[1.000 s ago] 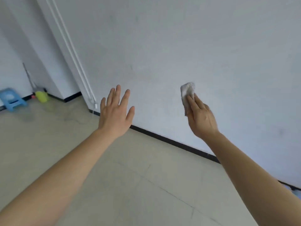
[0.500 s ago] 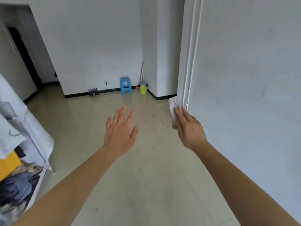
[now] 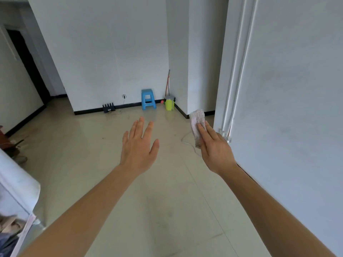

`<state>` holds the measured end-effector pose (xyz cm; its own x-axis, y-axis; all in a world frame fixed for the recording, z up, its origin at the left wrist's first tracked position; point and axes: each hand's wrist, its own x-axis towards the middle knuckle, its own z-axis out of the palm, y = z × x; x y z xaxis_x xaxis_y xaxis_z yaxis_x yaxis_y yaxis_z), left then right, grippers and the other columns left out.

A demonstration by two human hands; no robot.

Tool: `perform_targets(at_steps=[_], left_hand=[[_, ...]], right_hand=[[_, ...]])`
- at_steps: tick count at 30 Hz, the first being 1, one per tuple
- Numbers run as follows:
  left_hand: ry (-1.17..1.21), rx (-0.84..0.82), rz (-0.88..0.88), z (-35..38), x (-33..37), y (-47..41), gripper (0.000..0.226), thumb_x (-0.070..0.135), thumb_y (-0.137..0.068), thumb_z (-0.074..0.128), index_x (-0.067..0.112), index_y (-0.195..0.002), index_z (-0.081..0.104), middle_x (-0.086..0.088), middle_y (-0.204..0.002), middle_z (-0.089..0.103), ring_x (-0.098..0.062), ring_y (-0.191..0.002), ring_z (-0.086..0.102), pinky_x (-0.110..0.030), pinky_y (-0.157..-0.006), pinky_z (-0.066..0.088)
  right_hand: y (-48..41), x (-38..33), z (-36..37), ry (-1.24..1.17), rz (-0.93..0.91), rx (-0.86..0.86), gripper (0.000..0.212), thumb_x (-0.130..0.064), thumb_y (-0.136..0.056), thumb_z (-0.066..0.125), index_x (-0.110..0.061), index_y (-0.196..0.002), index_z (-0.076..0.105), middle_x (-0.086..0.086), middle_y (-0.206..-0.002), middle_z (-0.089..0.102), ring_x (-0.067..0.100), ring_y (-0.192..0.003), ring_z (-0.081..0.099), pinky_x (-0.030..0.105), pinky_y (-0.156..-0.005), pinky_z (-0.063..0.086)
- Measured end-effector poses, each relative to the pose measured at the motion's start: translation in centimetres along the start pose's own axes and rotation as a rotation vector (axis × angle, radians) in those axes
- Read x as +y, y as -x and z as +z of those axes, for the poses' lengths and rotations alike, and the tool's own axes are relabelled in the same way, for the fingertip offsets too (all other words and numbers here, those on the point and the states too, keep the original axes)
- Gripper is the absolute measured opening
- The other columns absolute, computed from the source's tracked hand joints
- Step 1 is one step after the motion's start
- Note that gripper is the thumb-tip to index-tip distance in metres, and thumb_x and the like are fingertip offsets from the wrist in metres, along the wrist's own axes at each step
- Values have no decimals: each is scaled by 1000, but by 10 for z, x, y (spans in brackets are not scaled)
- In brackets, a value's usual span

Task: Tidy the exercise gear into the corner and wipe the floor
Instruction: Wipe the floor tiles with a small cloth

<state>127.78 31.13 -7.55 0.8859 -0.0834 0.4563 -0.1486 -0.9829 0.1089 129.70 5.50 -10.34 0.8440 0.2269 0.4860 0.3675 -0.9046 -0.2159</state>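
I see pale tiled floor filling most of my view, with a white wall close on the right. Both bare arms reach forward over the floor: the left hand is spread flat, palm down, holding nothing, while the right hand holds a white cloth in the air near the wall's edge, fingers laid along it and thumb hidden from me. In the far corner stand a blue stool and, just beside it, a green bin.
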Motion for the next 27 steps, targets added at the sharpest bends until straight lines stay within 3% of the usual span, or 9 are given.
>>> perform_targets(at_steps=[3,8,19,27], left_hand=[[6,8,-33,23,-20,-85,62,46,-102,27,23,-157,9,-5,-165,-3,-21,-152,-1,-47,-122,10],[-57,40,-67,61,-86,-200,63,46,-102,26,21,-157,9,-8,-165,-2,-24,-152,0,-48,-121,11],[-83,121,-181,193,-317,-455,63,44,-101,35,17,-156,20,-11,-164,7,-29,-151,9,-52,-119,18],[-40,83,-126,289,-405,-704,62,44,-101,32,19,-156,17,-9,-164,6,-26,-151,7,-50,-119,18]], right_hand=[[-93,28,33,-26,9,-5,57,-33,-102,27,-23,-158,22,5,-164,22,36,-125,50,46,-98,47],[-246,31,97,-90,-36,-19,57,-33,-105,34,-26,-159,15,1,-166,18,32,-124,50,47,-94,51],[-583,3,321,-73,-182,-82,56,-31,-105,34,-24,-159,19,0,-166,16,33,-133,44,50,-99,48],[-806,53,430,-49,-192,-47,55,-31,-102,32,-21,-156,28,3,-164,24,35,-111,57,50,-87,52]])
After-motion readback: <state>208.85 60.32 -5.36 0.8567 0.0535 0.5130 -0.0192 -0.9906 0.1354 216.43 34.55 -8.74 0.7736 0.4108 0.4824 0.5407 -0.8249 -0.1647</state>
